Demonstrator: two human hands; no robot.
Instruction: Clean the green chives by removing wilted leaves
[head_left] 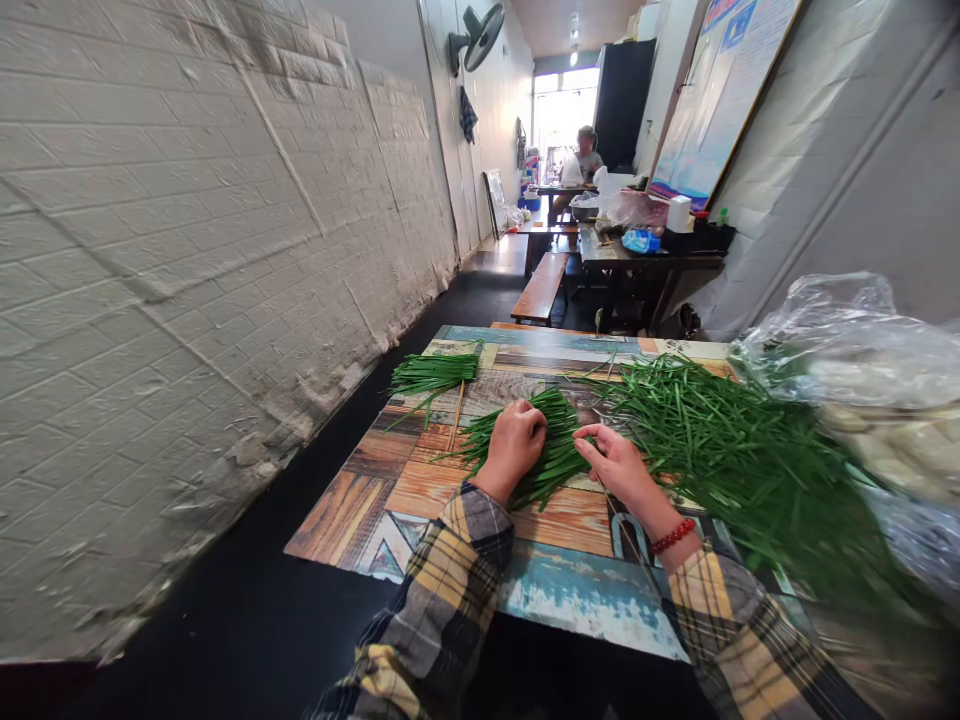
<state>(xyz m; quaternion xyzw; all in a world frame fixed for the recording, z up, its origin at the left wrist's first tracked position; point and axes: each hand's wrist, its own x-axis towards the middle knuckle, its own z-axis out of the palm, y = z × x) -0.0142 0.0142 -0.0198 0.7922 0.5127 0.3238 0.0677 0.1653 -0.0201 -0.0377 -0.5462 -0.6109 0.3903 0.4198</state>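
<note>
Green chives [541,447] under both hands

Both arms are covered by long sleeves of a woven plaid shirt. The pattern consists of dark navy-to-black blocks crossed by mustard-yellow and pale grey bands, with thin light lines forming the check. The left plaid sleeve [442,590] ends in a loose cuff at the wrist. The right plaid sleeve [742,630] ends likewise. A red beaded bracelet [673,536] of small round beads encircles the right wrist just above the cuff.
</note>
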